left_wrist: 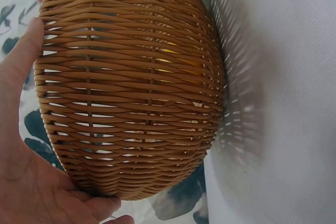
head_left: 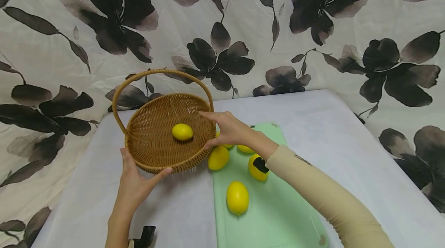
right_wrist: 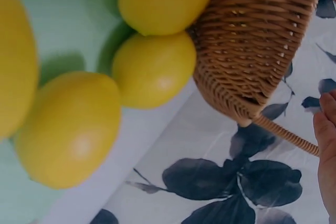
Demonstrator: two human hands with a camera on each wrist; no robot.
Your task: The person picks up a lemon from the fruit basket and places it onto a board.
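A brown wicker basket point(head_left: 163, 151) with an arched handle point(head_left: 160, 71) leans with its mouth tilted toward me. Inside lies one yellow lemon point(head_left: 182, 132), glimpsed through the weave in the left wrist view. My left hand point(head_left: 133, 184) grips the near left of the basket, thumb on the front rim and fingers round the side. At the right end, my right hand point(head_left: 231, 129) spreads its fingers and thumb about the rim; in the right wrist view the visible fingers point(right_wrist: 326, 140) look apart from the weave. Several lemons point(head_left: 238, 197) lie beside the basket, some partly hidden by my right arm.
A pale green cutting board point(head_left: 271, 209) under the lemons reaches the near edge of view. The table wears a white cloth point(head_left: 83, 209). Behind hangs a floral curtain point(head_left: 257, 20). One lemon point(head_left: 255, 172) is partly covered by a black wrist device point(head_left: 260, 165).
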